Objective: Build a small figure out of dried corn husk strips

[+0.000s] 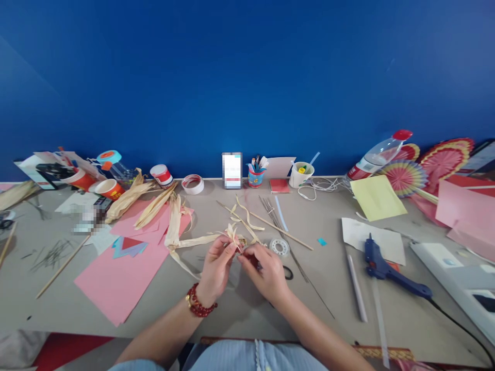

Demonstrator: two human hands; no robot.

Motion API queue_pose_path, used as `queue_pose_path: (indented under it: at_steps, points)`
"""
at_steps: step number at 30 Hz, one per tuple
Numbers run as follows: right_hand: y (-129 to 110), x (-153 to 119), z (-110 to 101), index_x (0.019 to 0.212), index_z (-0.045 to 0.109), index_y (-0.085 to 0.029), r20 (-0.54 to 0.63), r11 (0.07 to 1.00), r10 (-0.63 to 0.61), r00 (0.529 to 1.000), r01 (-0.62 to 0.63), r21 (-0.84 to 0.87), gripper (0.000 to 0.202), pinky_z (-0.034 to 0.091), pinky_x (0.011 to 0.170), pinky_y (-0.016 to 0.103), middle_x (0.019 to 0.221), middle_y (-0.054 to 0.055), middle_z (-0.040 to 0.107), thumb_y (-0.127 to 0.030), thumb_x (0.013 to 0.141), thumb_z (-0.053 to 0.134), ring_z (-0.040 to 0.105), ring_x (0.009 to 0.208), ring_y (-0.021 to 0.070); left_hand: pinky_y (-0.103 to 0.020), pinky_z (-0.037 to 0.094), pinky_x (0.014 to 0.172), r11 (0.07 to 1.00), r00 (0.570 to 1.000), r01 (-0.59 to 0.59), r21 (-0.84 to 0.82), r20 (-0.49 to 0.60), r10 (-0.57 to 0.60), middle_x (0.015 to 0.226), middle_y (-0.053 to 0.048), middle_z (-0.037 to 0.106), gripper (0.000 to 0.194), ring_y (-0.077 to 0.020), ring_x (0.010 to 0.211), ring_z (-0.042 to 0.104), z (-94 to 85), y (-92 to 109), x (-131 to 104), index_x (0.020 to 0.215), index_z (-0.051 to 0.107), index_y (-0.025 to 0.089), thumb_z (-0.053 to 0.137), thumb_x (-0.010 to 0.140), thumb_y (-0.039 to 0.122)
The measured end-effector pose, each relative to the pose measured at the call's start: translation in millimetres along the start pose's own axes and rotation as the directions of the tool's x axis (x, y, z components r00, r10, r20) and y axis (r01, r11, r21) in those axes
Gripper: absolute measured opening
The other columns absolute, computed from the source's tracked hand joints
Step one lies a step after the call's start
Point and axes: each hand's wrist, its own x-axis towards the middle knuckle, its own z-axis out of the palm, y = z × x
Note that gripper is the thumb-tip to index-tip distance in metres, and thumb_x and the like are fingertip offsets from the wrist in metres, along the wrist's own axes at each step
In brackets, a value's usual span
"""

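Above the middle of the table, my left hand (215, 267) pinches a small pale flower made of corn husk strips (232, 235), its petals pointing up. My right hand (267, 269) meets it from the right, fingers curled and pressed together just below the petals; what lies between them is too small to make out. Behind the hands are loose husk strips (199, 240) and a thin wooden stick (288, 234). A white roll of tape (279, 247) lies close to my right knuckles, with a black ring (288, 272) nearby.
Pink paper sheets (119, 281) and dried corn husks (129, 202) lie at left. Thin wires (297, 263) run to the right of my hands. Further right are a blue glue gun (386, 268) with its cord, a bottle (377, 154) and paper fans (444, 159). A phone (232, 171) stands at the back.
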Motion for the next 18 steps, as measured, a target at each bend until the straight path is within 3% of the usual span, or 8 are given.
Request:
queue_pose_path:
  at_steps: [18]
  points:
    - [-0.6,1.2,0.6,0.074,0.053,-0.022,-0.009,0.998,-0.042,0.999,0.043,0.044,0.019,0.041,0.061,0.029,0.066,0.002,0.058,-0.021,0.093,0.053,0.054,0.062,0.0165,-0.026,0.048,0.079,1.0,1.0,-0.003,0.022,0.018,0.002,0.082,0.001,0.07,0.02,-0.0115,0.076,0.063,-0.7,-2.5,-0.8,0.079,0.064,0.02,0.08,0.073,0.029]
